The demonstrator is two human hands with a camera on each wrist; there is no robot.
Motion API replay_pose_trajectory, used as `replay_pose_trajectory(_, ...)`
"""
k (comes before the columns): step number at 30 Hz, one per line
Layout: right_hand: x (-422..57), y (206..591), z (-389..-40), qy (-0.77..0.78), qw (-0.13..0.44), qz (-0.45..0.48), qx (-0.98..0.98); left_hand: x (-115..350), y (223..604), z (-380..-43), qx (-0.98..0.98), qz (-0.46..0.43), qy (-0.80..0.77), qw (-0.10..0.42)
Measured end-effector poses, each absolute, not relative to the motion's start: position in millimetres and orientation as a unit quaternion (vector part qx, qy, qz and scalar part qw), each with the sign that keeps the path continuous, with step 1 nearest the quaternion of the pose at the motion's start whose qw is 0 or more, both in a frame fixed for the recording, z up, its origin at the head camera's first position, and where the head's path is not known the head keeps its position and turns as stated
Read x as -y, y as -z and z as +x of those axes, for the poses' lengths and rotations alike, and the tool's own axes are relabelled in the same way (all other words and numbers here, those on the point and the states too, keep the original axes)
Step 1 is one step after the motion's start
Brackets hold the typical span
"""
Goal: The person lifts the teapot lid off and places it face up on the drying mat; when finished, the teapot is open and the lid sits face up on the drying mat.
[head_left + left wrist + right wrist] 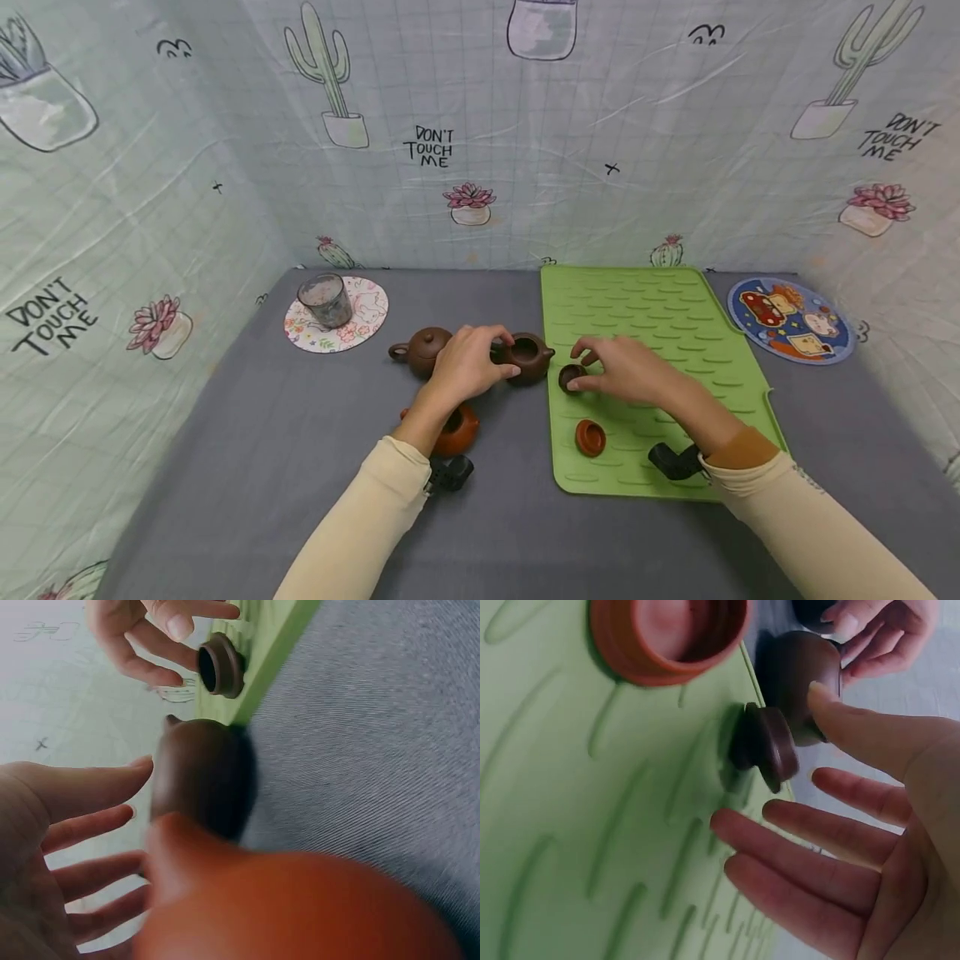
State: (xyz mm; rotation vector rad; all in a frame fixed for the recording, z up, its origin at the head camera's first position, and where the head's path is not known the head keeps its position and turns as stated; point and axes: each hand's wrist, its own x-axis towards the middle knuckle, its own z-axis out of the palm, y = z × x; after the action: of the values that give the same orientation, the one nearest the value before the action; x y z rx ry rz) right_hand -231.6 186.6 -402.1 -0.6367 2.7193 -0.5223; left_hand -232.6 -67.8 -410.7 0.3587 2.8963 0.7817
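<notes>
My left hand [471,360] is at the handle side of a lidless dark brown teapot [529,360], thumb and forefinger spread along its side. In the left wrist view, a gap shows between that thumb and the other fingers. My right hand [622,367] reaches over a small dark brown lid [572,379], which lies upside down on the green mat [637,317]. Its fingers [802,885] are loosely spread and stand apart from the lid in the right wrist view. Under my left forearm sits a lidless orange-red teapot [459,433], partly hidden.
An orange-red lid [590,437] lies upturned on the mat. Left of my left hand stands a lidded brown teapot [427,350]. A glass [327,302] rests on a round floral coaster [369,302] at the back left. A blue patterned round mat [791,321] lies at the back right.
</notes>
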Motion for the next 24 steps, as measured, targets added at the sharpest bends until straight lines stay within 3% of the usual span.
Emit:
replay_pose_trajectory(10, -184, 372, -233, 0.117, 0.064, -0.223, -0.966, 88, 369, -224, -0.957, 0.125, -0.261, 0.022)
replay_pose_trajectory(24, -115, 341, -245, 0.155, 0.008, -0.270, -0.950, 125, 343, -233, -0.963, 0.136, -0.232, -0.013)
